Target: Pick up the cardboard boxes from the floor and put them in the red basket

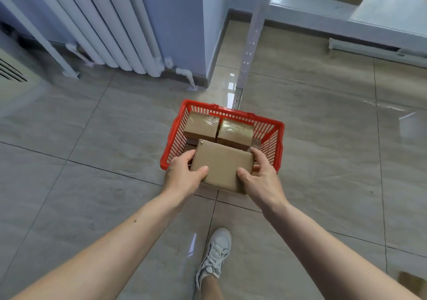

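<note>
Here both hands, left hand (184, 174) and right hand (261, 179), grip a cardboard box (221, 164) over the red basket (278, 135).

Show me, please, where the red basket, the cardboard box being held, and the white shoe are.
red basket (233, 111): head view, on its far rim.
held cardboard box (221, 163): head view, middle of its top face.
white shoe (216, 252): head view, on the laces.

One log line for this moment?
both hands: left hand, right hand grip box | over red basket | two boxes inside
</note>
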Action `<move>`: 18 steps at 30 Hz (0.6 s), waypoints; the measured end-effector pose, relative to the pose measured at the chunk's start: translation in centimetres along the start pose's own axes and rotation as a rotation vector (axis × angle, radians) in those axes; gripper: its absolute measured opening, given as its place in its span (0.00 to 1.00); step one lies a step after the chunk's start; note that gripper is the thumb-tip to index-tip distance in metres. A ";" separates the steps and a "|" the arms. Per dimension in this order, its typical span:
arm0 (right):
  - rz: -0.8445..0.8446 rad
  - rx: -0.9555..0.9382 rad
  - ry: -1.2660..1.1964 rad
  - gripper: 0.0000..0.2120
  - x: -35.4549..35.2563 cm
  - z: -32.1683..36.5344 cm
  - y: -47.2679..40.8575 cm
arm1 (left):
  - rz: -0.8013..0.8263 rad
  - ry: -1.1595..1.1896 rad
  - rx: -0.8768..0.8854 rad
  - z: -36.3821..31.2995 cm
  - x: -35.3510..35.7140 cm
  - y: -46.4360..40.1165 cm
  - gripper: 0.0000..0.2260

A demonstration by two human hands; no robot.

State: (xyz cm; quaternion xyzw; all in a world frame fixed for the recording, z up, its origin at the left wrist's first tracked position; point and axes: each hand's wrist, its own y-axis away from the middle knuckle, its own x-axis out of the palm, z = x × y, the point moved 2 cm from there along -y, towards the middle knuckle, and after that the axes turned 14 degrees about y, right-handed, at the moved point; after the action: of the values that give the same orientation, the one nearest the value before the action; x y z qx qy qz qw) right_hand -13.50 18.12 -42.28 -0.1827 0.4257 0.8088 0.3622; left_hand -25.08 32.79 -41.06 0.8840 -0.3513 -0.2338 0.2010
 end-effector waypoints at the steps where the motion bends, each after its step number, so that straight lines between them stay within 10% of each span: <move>1: 0.017 0.015 0.009 0.31 0.5 0.4 -1.1 | 0.000 -0.017 -0.003 -0.2 -0.2 -1.4 0.24; 18: 0.193 0.301 -0.093 0.25 13.2 6.3 -13.1 | 0.162 -0.181 -0.064 1.9 -2.8 -20.2 0.24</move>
State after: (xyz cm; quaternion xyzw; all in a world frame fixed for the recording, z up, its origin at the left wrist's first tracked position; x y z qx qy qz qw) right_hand -12.54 33.88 -54.00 -0.0472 0.5401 0.7746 0.3255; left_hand -17.32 48.02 -52.29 0.8213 -0.4305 -0.3068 0.2146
